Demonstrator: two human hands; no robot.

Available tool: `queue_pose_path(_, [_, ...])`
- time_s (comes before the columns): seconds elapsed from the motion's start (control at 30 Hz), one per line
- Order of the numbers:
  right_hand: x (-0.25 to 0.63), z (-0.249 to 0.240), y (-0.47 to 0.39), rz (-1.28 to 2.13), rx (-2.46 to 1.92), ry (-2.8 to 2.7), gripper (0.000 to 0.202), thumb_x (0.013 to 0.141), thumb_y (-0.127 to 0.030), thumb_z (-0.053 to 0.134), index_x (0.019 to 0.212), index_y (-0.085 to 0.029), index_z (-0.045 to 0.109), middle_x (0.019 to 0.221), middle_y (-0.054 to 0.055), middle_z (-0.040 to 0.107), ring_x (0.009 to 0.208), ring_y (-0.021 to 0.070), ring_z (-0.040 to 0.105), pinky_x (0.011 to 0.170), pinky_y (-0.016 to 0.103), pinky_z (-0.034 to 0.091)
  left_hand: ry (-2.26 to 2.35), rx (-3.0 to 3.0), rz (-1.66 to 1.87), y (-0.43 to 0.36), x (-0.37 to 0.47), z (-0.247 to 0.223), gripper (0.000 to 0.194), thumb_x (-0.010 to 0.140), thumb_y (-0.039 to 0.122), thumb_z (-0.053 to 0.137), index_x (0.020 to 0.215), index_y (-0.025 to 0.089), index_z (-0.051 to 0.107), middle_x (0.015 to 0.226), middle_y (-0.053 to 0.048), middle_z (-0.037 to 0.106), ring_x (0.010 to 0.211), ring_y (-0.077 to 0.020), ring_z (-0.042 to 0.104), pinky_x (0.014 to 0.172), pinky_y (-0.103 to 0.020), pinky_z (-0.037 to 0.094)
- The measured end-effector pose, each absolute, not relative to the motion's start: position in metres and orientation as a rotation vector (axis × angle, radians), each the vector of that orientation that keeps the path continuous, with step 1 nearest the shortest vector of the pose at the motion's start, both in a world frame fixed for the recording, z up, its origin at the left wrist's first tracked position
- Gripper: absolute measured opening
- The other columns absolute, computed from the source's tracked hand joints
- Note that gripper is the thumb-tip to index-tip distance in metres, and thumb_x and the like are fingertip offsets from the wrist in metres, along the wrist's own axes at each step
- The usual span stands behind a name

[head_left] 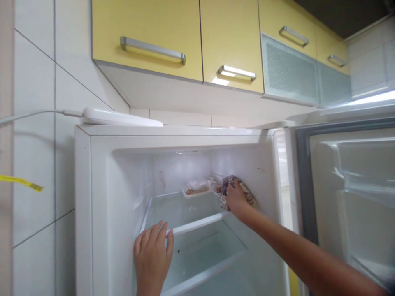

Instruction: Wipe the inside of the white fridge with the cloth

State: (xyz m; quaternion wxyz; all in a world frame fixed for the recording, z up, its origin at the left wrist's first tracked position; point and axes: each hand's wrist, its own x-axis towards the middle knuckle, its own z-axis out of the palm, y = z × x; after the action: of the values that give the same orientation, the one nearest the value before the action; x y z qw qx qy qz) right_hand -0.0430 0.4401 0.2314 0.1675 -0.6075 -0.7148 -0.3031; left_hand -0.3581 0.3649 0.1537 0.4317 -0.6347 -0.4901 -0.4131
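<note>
Inside the open refrigerator (98, 205), my right hand (237, 196) grips a brown and white patterned cloth (247, 193) near the right inner wall, above the top glass shelf (173, 209). Its fingertips are partly hidden in the folds. My left hand (153, 250) is at the left front edge of that shelf, fingers extended and thumb apart, holding nothing. Toward the back of the shelf sits a clear-wrapped food tray (196, 188) with something brownish in it. Another small package (215, 185) lies beside it, partly covered by the cloth.
A lower glass shelf (203, 250) lies beneath. The refrigerator door (367, 197) stands open at the right. Yellow cabinets (148, 24) with metal handles hang overhead. On the refrigerator's top rests a white device (120, 118) with a cable (37, 114) running left.
</note>
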Motion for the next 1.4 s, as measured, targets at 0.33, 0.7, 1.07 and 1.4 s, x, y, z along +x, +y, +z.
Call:
queue_pose_path(0.33, [-0.026,0.209,0.357,-1.061,-1.859,-1.782,0.037,0.091,-0.013,0.046,0.112,-0.020,0.076,0.147,0.016,0.057,0.139,0.0328,0.046,0.121,0.063,0.018,-1.244,-1.615,-1.027,0.360,-0.360,0.155,0.030,0.096,0.033,0.051,0.110,0.016,0.072,0.113,-0.010,0.076,0.105,-0.0270,0.065,0.099,-0.045,0.040])
queue_pose_path(0.7, [-0.030,0.298,0.408,-1.147,-1.667,-1.929,0.037,0.089,-0.011,0.049,0.115,-0.017,0.074,0.131,0.016,0.067,0.130,0.0316,0.051,0.121,0.060,0.024,-1.211,-1.590,-1.054,0.361,-0.361,0.156,0.029,0.095,0.033,0.051,0.105,0.019,0.074,0.110,-0.009,0.077,0.102,-0.0249,0.066,0.097,-0.043,0.041])
queue_pose_path(1.07, [-0.033,0.337,0.427,-0.608,-1.341,-1.549,0.038,0.085,-0.013,0.048,0.115,-0.018,0.072,0.117,0.016,0.071,0.122,0.0296,0.055,0.112,0.048,0.037,-1.237,-1.589,-1.036,0.360,-0.359,0.155,0.030,0.095,0.032,0.052,0.109,0.017,0.073,0.113,-0.010,0.077,0.105,-0.0260,0.065,0.099,-0.045,0.040])
queue_pose_path(1.4, [-0.066,0.307,0.393,0.159,-0.787,-1.257,0.059,0.096,-0.033,0.014,0.123,-0.015,0.064,0.105,0.016,0.074,0.095,0.0254,0.072,0.077,0.040,0.059,-1.252,-1.590,-1.055,0.360,-0.358,0.152,0.026,0.094,0.031,0.054,0.108,0.019,0.073,0.112,-0.008,0.077,0.105,-0.0251,0.065,0.099,-0.043,0.039])
